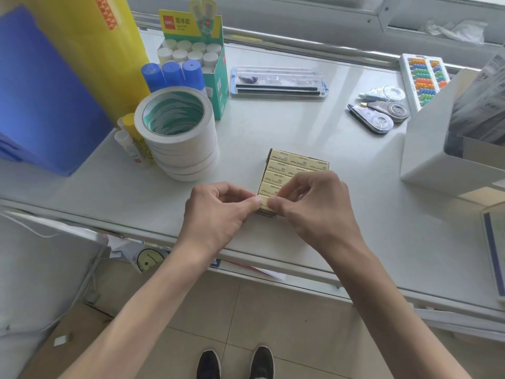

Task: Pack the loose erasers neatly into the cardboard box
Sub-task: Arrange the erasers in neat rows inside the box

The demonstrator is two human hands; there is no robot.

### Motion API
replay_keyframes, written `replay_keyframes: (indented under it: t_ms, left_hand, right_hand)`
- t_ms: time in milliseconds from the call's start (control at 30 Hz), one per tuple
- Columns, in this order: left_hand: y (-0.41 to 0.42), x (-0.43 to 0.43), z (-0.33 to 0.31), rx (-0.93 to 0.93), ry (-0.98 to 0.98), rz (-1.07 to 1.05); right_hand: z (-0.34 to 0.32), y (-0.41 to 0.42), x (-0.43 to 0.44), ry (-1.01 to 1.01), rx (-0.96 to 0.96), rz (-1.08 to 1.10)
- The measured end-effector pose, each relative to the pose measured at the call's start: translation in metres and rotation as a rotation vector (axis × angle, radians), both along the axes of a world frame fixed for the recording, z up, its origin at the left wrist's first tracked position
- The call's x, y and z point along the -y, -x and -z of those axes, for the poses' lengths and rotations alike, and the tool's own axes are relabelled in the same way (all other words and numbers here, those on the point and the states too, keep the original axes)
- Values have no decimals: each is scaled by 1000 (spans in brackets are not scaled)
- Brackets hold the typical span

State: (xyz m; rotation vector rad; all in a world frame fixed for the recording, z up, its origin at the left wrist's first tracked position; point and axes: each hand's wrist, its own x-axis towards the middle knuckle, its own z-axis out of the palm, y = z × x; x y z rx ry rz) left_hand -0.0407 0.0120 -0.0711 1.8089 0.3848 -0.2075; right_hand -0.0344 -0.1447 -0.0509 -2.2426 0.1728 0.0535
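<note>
Two hands meet on one yellow eraser [264, 200], the left hand [218, 212] pinching its left end and the right hand [314, 203] its right end, at the near edge of the cardboard box [326, 162], whose packed erasers [281, 170] lie just beyond the fingertips, partly under the right hand's curled fingers.

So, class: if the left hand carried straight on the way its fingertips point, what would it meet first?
Probably the right hand: the left hand points rightward across the eraser both pinch at the near end of the cardboard box, fingertips almost touching.
</note>
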Motion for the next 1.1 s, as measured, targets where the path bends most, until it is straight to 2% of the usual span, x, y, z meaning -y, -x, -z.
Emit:
replay_keyframes:
  t_ms: [133, 233, 267, 333, 400, 600, 733, 1033, 1100]
  left_hand:
    - [-3, -1, 1, -15, 5, 42]
    - [-8, 0, -2, -28, 25, 72]
    - [-10, 2, -3, -24, 16, 76]
    - [-13, 6, -3, -12, -12, 61]
    - [-13, 10, -2, -1, -39, -2]
    - [-5, 14, -4, 18, -96, -89]
    - [0, 15, -5, 46, -144, -72]
    - [2, 15, -5, 37, -105, -64]
    - [8, 12, -15, 49, -108, -7]
  right_hand:
    - [-6, 4, 1, 3, 9, -58]
    - [-13, 10, 14, -1, 106, 172]
    - [-13, 11, 22, 56, 98, 260]
    - [-8, 13, 38, 137, -35, 354]
    - [-2, 15, 47, 6, -122, 338]
    - [7, 21, 43, -292, -74, 326]
    - [8, 20, 42, -329, -43, 341]
    - [8, 23, 48, -491, -56, 355]
    - [7, 26, 48, -438, -18, 343]
